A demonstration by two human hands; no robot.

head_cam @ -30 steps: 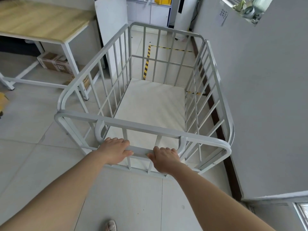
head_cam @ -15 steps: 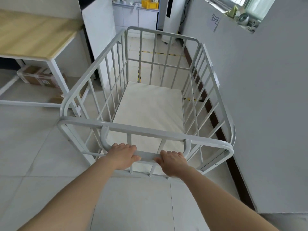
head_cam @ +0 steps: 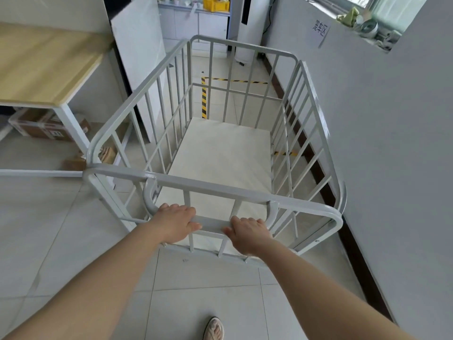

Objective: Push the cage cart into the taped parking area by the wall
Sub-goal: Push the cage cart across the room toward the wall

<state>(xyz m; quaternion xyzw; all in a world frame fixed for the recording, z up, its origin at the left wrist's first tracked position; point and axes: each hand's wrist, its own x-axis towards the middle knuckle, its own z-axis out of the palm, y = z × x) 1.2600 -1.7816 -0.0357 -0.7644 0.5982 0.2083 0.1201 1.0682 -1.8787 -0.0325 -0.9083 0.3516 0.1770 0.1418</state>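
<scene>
Both hands wrapped around the push handle (head_cam: 210, 223) of the cage cart (head_cam: 220, 153): left hand (head_cam: 175, 223) and right hand (head_cam: 247, 235) side by side, fingers curled over the flat bar. Cart sits alongside the wall (head_cam: 380, 143), front end reaching the yellow-black floor tape (head_cam: 204, 99).

Risk: right rail is close to the wall; a slight rightward drift would likely scrape it.

Cart: grey painted tube, rounded corners, pale smooth deck. Floor: glossy tile.

Ahead of my white barred metal cage cart (head_cam: 220, 153) the tiled floor (head_cam: 220, 67) lies open; the grey wall (head_cam: 392, 143) crowds its right side, and a leaning white board (head_cam: 139, 57) stands left.
</scene>
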